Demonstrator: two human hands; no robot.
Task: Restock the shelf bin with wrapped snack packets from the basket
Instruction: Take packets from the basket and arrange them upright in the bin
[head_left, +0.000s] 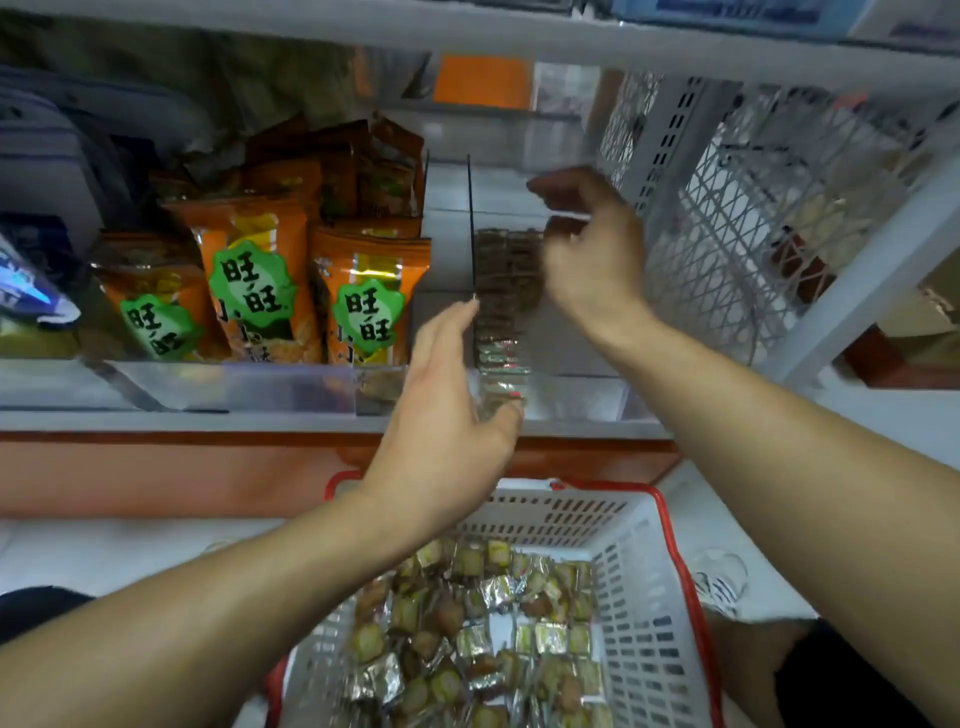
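Clear plastic forms the shelf bin, which sits on the white shelf at centre, its front wall low and see-through. Inside it, wrapped snack packets stand on edge in 1 tight row running front to back; their wrappers are silvery foil with brown contents showing and red-green print near the front. A thin dark divider bounds the row on its left.

Left hand is at the bin's front, fingers straight and apart, thumb touching the front packets. Right hand is raised over the rear of the row, fingers loosely curled; motion blur prevents telling whether it holds anything.

Below, a white basket with a red rim holds a loose heap of similar foil packets. Orange snack bags with green labels fill the neighbouring bin to the left.
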